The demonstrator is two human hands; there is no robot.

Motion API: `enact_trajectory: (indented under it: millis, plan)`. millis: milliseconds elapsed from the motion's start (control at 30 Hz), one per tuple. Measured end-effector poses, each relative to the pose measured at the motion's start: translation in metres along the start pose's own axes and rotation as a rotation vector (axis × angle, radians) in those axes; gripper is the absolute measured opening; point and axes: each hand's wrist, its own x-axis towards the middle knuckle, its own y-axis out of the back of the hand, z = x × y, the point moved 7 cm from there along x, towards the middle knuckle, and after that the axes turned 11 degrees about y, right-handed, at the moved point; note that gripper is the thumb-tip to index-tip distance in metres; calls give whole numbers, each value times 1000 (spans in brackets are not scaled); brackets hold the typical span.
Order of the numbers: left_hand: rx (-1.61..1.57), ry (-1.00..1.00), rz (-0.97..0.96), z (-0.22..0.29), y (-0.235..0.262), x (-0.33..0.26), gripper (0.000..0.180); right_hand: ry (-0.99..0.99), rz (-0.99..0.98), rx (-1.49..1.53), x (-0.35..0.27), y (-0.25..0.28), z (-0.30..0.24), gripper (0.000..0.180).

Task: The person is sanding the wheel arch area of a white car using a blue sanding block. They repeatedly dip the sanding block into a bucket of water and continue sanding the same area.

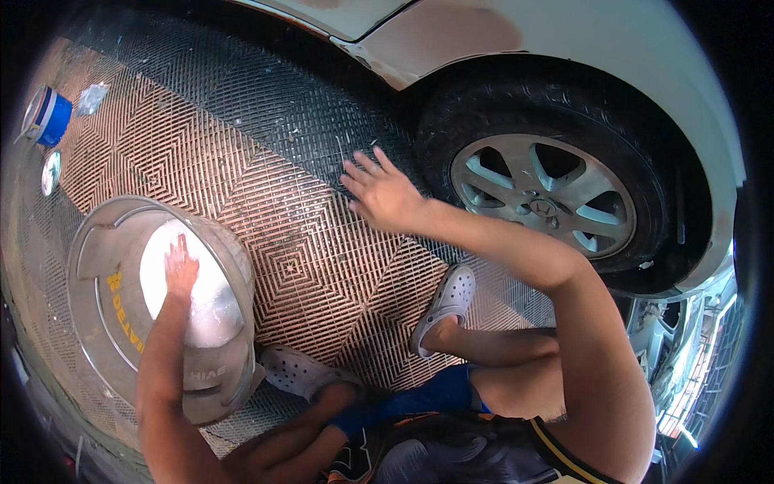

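Note:
Inside a large, see-through grey bucket (85, 266) on my left lies something white and bright (211, 310), like suds or glare on water. Over it reaches my left hand (182, 270), fingers stretched out and a little blurred, holding nothing that I can see. Whether it touches the white surface I cannot tell. My right hand (387, 194) hangs in the air with its fingers spread and nothing in it, beside the black tyre (451, 105) of a car wheel with a silver alloy rim (516, 189).
The light car body (556, 32) with duller patches curves over the wheel. On the slatted floor mat (298, 258), a blue and white tub (55, 119), a round lid-like disc (51, 173) and a crumpled clear wrapper (93, 98) lie far left. My grey clogs (451, 294) rest near the bucket.

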Motion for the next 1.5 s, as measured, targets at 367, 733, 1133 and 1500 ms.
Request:
enact_trajectory:
  millis: [367, 733, 1133, 1500]
  plan:
    - [-116, -141, 77, 20, 150, -53, 50, -417, 320, 717, -33, 90, 56, 78]
    - [-984, -122, 728, 1, 441, -241, 71, 9, 98, 1581, -27, 109, -17, 96]
    - [-928, -523, 639, 248, 444, -174, 88, -423, 409, 1918, -54, 72, 41, 27]
    - [-541, -714, 1062, 255, 463, -196, 56, -196, 463, 2047, -98, 95, 56, 39]
